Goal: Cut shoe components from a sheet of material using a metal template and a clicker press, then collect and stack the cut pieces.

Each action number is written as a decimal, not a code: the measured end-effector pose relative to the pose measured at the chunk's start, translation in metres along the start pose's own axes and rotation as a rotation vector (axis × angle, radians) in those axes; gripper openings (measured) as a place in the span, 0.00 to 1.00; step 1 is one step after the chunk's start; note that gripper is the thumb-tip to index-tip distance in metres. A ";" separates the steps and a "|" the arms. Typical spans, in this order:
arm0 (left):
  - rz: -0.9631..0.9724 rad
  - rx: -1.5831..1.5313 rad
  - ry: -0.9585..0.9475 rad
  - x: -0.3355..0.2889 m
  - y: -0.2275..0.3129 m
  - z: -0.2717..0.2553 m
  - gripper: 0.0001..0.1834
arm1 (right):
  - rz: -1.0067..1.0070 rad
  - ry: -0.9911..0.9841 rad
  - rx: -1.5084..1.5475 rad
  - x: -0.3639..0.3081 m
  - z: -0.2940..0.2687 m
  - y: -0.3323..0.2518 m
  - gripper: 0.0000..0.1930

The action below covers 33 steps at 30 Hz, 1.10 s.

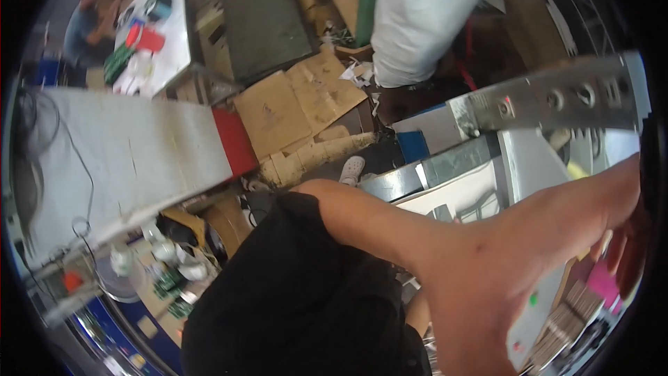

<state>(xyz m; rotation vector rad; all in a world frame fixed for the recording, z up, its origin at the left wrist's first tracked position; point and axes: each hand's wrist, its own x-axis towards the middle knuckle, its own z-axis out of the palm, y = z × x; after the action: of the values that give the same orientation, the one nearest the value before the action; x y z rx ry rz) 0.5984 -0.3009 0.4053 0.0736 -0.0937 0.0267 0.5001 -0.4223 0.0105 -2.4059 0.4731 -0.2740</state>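
My left arm comes out of a black sleeve (292, 292) and bends up toward the camera. My left hand (480, 264) looms large and close at the lower right. Its thumb and fingers are spread apart, and their tips run beyond the picture, so whatever they touch there is hidden. At the right rim are shaded fingers (621, 254), partly cut off, apparently of my right hand; their grip cannot be made out. A pink object (604, 283) and stacked flat brownish pieces (570, 317) show beside and below them.
A metal panel with knobs (550, 97) stands at the right. Left is a pale worktable (132, 153) with a cable. Flattened cardboard (299, 108) and a white sack (424, 21) lie beyond. A white shoe (352, 170) is on the floor. A person (89, 28) sits at the far left.
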 end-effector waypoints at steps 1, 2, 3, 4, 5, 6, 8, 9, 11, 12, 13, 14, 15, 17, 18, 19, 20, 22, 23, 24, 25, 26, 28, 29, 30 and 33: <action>0.056 0.001 -0.008 0.017 0.012 -0.005 0.57 | -0.038 -0.042 -0.001 0.008 0.003 0.000 0.48; 0.095 -0.004 -0.014 0.032 0.034 -0.010 0.57 | -0.062 -0.074 -0.010 0.013 0.004 0.006 0.48; 0.135 -0.008 -0.021 0.036 0.056 -0.012 0.57 | -0.087 -0.106 -0.019 0.017 0.005 0.013 0.48; 0.186 -0.007 -0.038 0.047 0.060 -0.016 0.57 | -0.126 -0.137 -0.020 0.031 0.010 0.009 0.48; 0.242 0.015 -0.056 0.037 0.049 -0.013 0.58 | -0.165 -0.178 -0.004 0.040 0.023 -0.003 0.48; 0.288 0.034 -0.066 0.043 0.072 -0.017 0.58 | -0.194 -0.218 0.007 0.041 0.032 -0.009 0.48; 0.371 0.056 -0.111 0.067 0.094 -0.027 0.58 | -0.260 -0.269 0.022 0.057 0.054 -0.025 0.48; 0.399 0.065 -0.134 0.074 0.108 -0.030 0.58 | -0.283 -0.286 0.027 0.063 0.063 -0.030 0.48; 0.462 0.091 -0.183 0.067 0.141 -0.030 0.59 | -0.337 -0.323 0.044 0.071 0.083 -0.047 0.48; 0.487 0.100 -0.206 0.065 0.151 -0.030 0.59 | -0.359 -0.337 0.047 0.072 0.089 -0.051 0.48; 0.515 0.111 -0.230 0.054 0.158 -0.025 0.59 | -0.383 -0.354 0.052 0.072 0.093 -0.055 0.48; 0.539 0.121 -0.255 0.049 0.170 -0.025 0.59 | -0.406 -0.366 0.056 0.071 0.096 -0.058 0.48; 0.559 0.130 -0.281 0.044 0.174 -0.023 0.60 | -0.426 -0.375 0.060 0.070 0.098 -0.061 0.48; 0.578 0.133 -0.334 0.032 0.191 -0.022 0.60 | -0.451 -0.375 0.056 0.062 0.098 -0.064 0.48; 0.585 0.134 -0.364 0.027 0.194 -0.021 0.60 | -0.463 -0.371 0.056 0.058 0.097 -0.065 0.49; 0.592 0.139 -0.397 0.012 0.198 -0.015 0.61 | -0.476 -0.367 0.059 0.053 0.096 -0.067 0.49; 0.596 0.145 -0.431 -0.001 0.205 -0.010 0.61 | -0.488 -0.359 0.064 0.049 0.094 -0.069 0.49; 0.598 0.164 -0.502 -0.019 0.208 -0.001 0.61 | -0.507 -0.345 0.083 0.035 0.093 -0.074 0.49; 0.594 0.178 -0.537 -0.028 0.205 0.004 0.61 | -0.512 -0.338 0.097 0.026 0.092 -0.077 0.49; 0.587 0.190 -0.572 -0.047 0.196 0.013 0.62 | -0.515 -0.328 0.110 0.018 0.091 -0.079 0.49; 0.575 0.201 -0.617 -0.053 0.200 0.017 0.62 | -0.519 -0.309 0.126 0.011 0.091 -0.086 0.49; 0.559 0.210 -0.662 -0.061 0.206 0.023 0.62 | -0.520 -0.287 0.143 0.005 0.091 -0.092 0.49; 0.516 0.214 -0.743 -0.077 0.219 0.032 0.63 | -0.508 -0.240 0.161 -0.008 0.087 -0.095 0.49; 0.489 0.209 -0.777 -0.083 0.214 0.034 0.63 | -0.495 -0.215 0.164 -0.015 0.084 -0.092 0.49; 0.461 0.202 -0.811 -0.089 0.206 0.035 0.63 | -0.480 -0.190 0.165 -0.022 0.080 -0.089 0.49; 0.349 0.209 -0.825 -0.113 0.190 0.033 0.61 | -0.429 -0.121 0.169 -0.039 0.071 -0.082 0.49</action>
<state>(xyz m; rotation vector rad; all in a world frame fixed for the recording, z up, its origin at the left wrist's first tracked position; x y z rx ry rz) 0.4770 -0.1164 0.4407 0.2744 -0.9293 0.3561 0.5087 -0.3076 0.0066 -2.3191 -0.1223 -0.3364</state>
